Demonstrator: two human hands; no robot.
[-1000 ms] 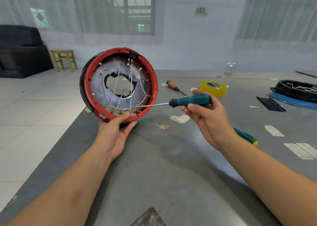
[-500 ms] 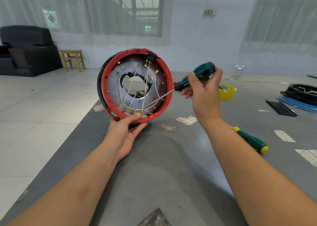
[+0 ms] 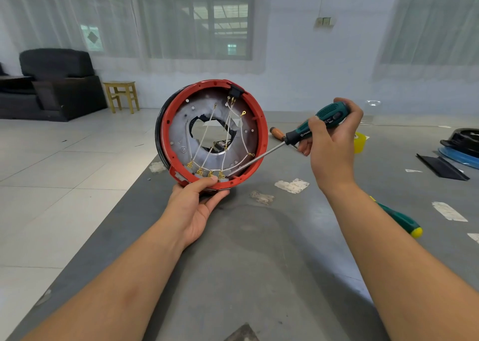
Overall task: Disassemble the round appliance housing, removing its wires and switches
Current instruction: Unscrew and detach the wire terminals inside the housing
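Round housing (image 3: pixel 166 133): red-rimmed, on edge at frame centre, lower rim on grey table (image 3: pixel 259 263) | left hand (image 3: pixel 191 206) grips its bottom rim | right hand (image 3: pixel 331 143) grasps green screwdriver (image 3: pixel 305 131), tip inside lower rim by white wires (image 3: pixel 204 131).

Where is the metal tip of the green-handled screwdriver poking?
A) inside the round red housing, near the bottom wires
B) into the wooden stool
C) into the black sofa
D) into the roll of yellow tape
A: the right hand grips the green-handled screwdriver, and its metal shaft runs down into the round red housing, ending by the white wires at its lower rim, which the left hand holds.
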